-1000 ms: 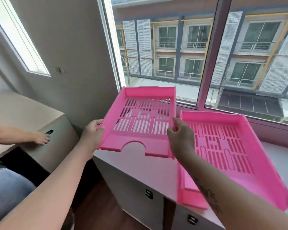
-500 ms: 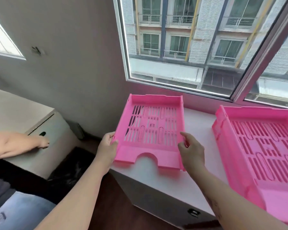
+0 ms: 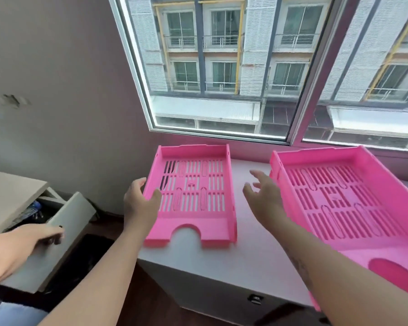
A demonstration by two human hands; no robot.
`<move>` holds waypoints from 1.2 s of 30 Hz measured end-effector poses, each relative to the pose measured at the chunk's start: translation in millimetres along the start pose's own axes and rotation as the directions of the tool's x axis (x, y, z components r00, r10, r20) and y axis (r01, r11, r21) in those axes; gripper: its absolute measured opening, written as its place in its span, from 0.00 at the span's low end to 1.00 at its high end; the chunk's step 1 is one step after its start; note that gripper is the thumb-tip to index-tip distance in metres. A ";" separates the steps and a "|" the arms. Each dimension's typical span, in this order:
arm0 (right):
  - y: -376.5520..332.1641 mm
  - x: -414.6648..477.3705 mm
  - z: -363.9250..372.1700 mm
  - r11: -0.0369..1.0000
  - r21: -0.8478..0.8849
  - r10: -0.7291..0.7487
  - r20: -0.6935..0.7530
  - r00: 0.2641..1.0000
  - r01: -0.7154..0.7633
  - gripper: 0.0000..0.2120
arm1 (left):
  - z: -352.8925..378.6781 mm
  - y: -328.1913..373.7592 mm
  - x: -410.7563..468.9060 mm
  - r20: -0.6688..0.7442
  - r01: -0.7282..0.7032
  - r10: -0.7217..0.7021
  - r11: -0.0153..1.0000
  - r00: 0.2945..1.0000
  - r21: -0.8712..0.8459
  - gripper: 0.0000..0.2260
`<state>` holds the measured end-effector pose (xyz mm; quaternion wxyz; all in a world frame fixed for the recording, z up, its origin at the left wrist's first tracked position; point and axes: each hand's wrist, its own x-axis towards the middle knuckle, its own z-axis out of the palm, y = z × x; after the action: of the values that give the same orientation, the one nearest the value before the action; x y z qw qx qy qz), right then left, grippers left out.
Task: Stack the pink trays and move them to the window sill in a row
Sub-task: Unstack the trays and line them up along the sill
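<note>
Two pink slotted trays lie side by side on the white window sill [image 3: 243,241]. The left pink tray [image 3: 193,196] rests flat at the sill's left end, its notched front edge toward me. The right pink tray [image 3: 353,208] is larger in view and runs off the right side. My left hand [image 3: 139,203] is at the left tray's left wall, thumb over the rim, fingers loose. My right hand [image 3: 262,196] hovers open over the bare sill between the two trays, touching neither.
Another person's hand [image 3: 21,245] pulls an open drawer [image 3: 59,231] of a beige cabinet at the lower left. A large window [image 3: 222,71] rises just behind the trays. A cabinet front with a lock [image 3: 253,298] sits below the sill.
The left tray came down from the air onto the sill's left end. My right hand let go of it and opened; my left hand loosened. The other person's drawer slid open.
</note>
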<state>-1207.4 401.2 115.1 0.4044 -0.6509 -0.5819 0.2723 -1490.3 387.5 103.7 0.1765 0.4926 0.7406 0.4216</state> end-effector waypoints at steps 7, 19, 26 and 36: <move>18.5 24.7 -138.6 0.963 -0.241 -0.153 -0.128 0.980 0.118 0.13 | 84.6 116.2 -60.5 0.218 -0.159 0.185 0.978 0.958 -0.133 0.16; 138.7 -4.7 -292.8 0.804 -0.530 0.291 -0.044 0.956 -0.270 0.19 | 184.0 196.0 -172.1 0.587 0.124 -0.037 0.986 0.809 -0.108 0.15; 141.9 -14.8 -264.8 0.875 -0.394 0.318 0.028 0.948 -0.282 0.27 | 176.4 188.7 -148.3 0.528 0.052 -0.019 0.998 0.849 -0.047 0.07; 111.4 -16.1 -189.1 0.880 -0.288 0.363 -0.106 0.926 -0.378 0.26 | 162.0 165.2 -70.9 0.548 -0.098 0.050 0.993 0.835 0.058 0.11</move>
<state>-994.3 346.3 118.6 0.2543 -0.8106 -0.4716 0.2361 -1252.6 424.5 130.4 0.3428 0.6274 0.6570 0.2390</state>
